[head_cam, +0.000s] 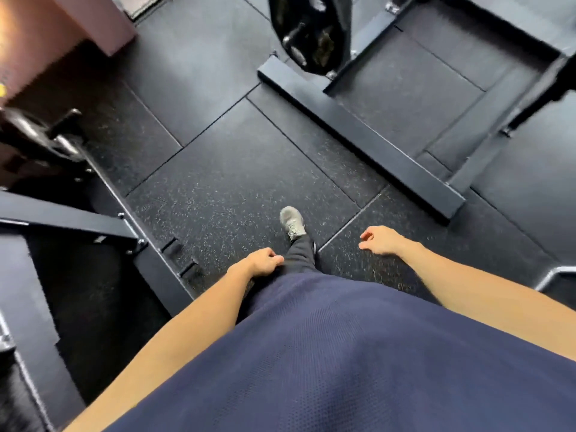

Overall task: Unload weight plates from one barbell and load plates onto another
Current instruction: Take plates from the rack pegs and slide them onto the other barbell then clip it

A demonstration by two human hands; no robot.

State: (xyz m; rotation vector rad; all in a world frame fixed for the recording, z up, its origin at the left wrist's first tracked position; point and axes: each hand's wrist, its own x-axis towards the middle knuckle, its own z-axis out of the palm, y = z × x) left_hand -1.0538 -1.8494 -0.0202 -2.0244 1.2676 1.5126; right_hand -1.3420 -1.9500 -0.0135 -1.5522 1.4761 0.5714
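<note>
A black weight plate [311, 29] hangs on a bar end at the top of the view, above the frame of a rack. At the left edge the chrome sleeve of another barbell [59, 140] shows, blurred. My left hand [263, 263] hangs by my thigh with loosely curled fingers and holds nothing. My right hand [378, 241] hangs free over the floor, fingers relaxed and empty. Both hands are far below the plate and touch no equipment.
The floor is black speckled rubber tiles [233, 169]. A black steel rack base beam [358, 135] runs diagonally on the right. Another rack base [149, 257] lies at the left. My grey shoe [293, 222] steps forward between them. A chrome tube [558, 274] shows at the right edge.
</note>
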